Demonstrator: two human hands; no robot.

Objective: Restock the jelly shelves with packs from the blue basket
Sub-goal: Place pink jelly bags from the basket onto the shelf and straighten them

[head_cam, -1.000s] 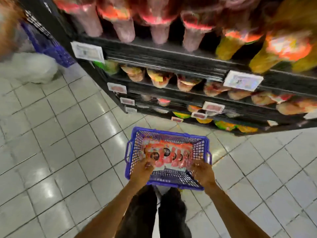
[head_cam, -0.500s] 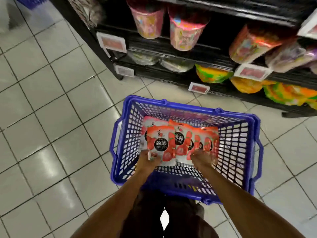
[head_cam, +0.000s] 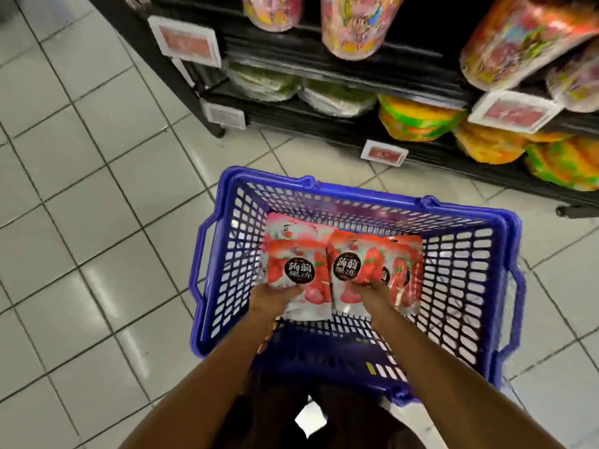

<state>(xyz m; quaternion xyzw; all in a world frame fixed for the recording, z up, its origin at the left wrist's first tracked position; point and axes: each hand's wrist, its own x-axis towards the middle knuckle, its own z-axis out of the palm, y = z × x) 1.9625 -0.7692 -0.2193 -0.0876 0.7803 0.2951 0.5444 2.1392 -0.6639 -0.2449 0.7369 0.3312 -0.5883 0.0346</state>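
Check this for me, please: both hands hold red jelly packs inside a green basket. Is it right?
Not fully. The basket is blue, not green, as the head view shows. The rest stands: the left hand and the right hand both hold red jelly packs inside it.

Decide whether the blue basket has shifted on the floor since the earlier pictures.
No. The blue basket keeps its place just in front of the lowest price tag; only the camera came nearer.

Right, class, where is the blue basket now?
Head view, lower centre: the blue basket stands on tiled floor before the bottom shelf; left hand and right hand grip jelly packs inside it.
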